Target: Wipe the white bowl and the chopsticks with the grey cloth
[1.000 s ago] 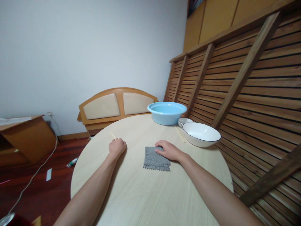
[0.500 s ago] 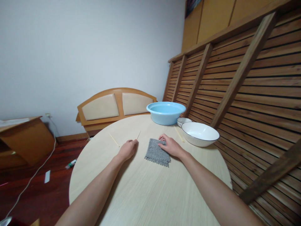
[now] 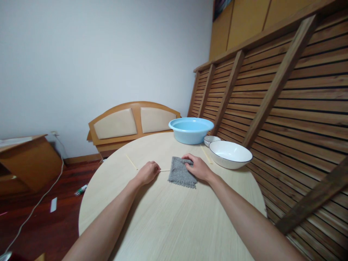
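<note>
My left hand (image 3: pixel 148 172) is closed on one end of a thin, pale chopstick (image 3: pixel 164 170), which points right towards a grey cloth (image 3: pixel 181 171). The chopstick's far tip reaches the cloth's left edge; whether it goes inside or behind, I cannot tell. Folded over, the cloth has scalloped lower edges. My right hand (image 3: pixel 199 167) grips its upper right part between thumb and fingers, just above the table (image 3: pixel 174 221). Another pale chopstick (image 3: pixel 132 162) lies to the left of my left hand.
A light blue basin (image 3: pixel 191 136) stands at the table's far edge. Beside it are a small patterned bowl (image 3: pixel 208 141), a large white bowl (image 3: pixel 230 155) and more pale sticks (image 3: pixel 207 155). A slatted wooden frame (image 3: pixel 261 108) leans at the right.
The chopstick in my left hand has swung from pointing up and away to pointing right, its tip now at the cloth. My right hand has raised the cloth slightly.
</note>
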